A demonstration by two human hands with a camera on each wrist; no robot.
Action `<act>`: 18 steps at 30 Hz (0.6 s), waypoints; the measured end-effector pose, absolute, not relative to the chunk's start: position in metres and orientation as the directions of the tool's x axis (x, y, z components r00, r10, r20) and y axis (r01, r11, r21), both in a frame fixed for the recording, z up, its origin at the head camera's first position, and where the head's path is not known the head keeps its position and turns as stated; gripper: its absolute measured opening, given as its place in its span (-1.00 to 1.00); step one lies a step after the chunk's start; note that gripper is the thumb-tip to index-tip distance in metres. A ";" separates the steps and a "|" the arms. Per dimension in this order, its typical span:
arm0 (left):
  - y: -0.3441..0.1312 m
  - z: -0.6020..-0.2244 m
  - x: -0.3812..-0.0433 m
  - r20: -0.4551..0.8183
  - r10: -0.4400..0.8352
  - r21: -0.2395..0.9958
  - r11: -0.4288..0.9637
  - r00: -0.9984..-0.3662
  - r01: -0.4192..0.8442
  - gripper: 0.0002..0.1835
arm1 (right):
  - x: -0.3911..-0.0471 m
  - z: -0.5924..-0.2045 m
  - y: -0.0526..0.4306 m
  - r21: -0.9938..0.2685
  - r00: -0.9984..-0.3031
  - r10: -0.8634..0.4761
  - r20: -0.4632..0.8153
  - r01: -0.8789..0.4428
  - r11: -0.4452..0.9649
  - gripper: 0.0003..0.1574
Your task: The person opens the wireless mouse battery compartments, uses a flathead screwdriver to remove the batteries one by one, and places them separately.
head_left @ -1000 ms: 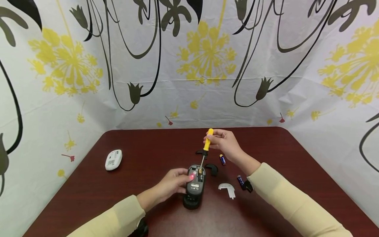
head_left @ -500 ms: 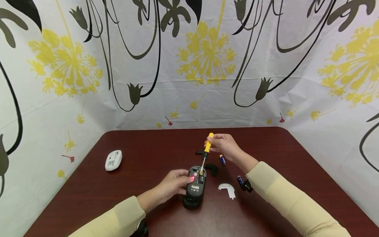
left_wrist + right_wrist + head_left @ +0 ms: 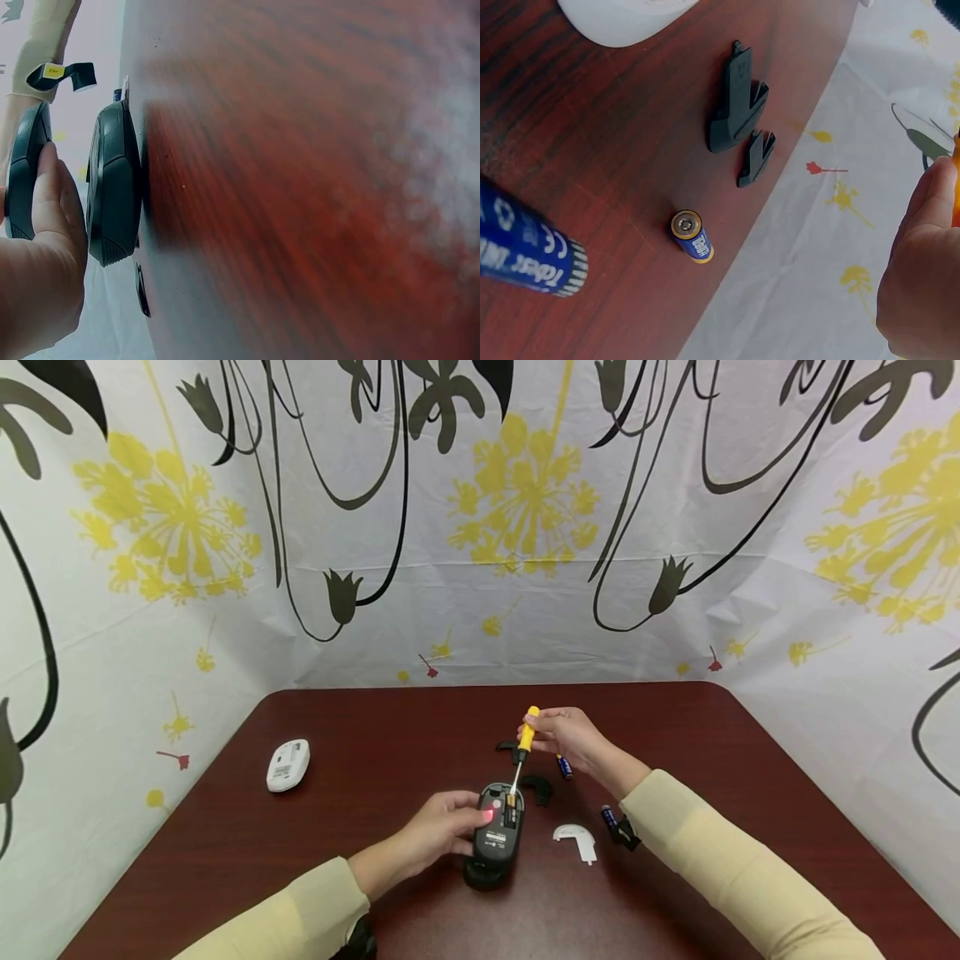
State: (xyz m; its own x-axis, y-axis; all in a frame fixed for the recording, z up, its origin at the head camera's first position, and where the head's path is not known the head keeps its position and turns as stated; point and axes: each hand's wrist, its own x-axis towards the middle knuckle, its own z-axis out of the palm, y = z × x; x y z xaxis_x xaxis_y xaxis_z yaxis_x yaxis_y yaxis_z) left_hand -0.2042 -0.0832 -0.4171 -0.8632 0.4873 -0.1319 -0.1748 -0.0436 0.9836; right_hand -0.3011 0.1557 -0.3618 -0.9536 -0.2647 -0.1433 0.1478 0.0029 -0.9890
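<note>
My left hand (image 3: 442,825) grips a black computer mouse (image 3: 497,839), its underside up and its battery compartment uncovered. A battery (image 3: 512,800) shows in the compartment. My right hand (image 3: 576,737) pinches the yellow handle of a screwdriver (image 3: 528,732); its shaft slants down to the battery's upper end. Whether the tip touches is too small to tell. Below the held mouse, a second black mouse (image 3: 116,184) rests on the table in the left wrist view, apart from the held one.
Two black battery covers (image 3: 537,788) (image 3: 739,97) lie beyond the mouse. A blue battery (image 3: 693,235) is near my right hand. Closer in are a white cover (image 3: 576,840), another blue battery (image 3: 609,816) and a black piece (image 3: 627,835). A white mouse (image 3: 288,765) lies far left.
My right hand and the screwdriver have come down slightly toward me. The held mouse has shifted a little to the right and tilted slightly; my left hand keeps its grip.
</note>
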 end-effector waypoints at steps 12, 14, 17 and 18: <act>-0.083 -0.416 -0.203 -0.139 0.495 0.982 -0.044 -0.858 -0.185 -0.55 | -0.301 -0.367 0.156 -0.983 -0.938 -0.304 -0.169 0.183 -0.020 -0.62; -0.083 -0.416 -0.202 -0.141 0.498 0.982 -0.042 -0.856 -0.186 -0.55 | -0.302 -0.369 0.156 -0.981 -0.936 -0.304 -0.177 0.194 -0.024 -0.61; -0.083 -0.415 -0.202 -0.141 0.499 0.982 -0.040 -0.855 -0.186 -0.56 | -0.303 -0.371 0.156 -0.978 -0.933 -0.304 -0.191 0.209 -0.025 -0.58; -0.083 -0.415 -0.202 -0.142 0.499 0.982 -0.039 -0.855 -0.186 -0.56 | -0.302 -0.371 0.156 -0.976 -0.932 -0.303 -0.197 0.214 -0.024 -0.58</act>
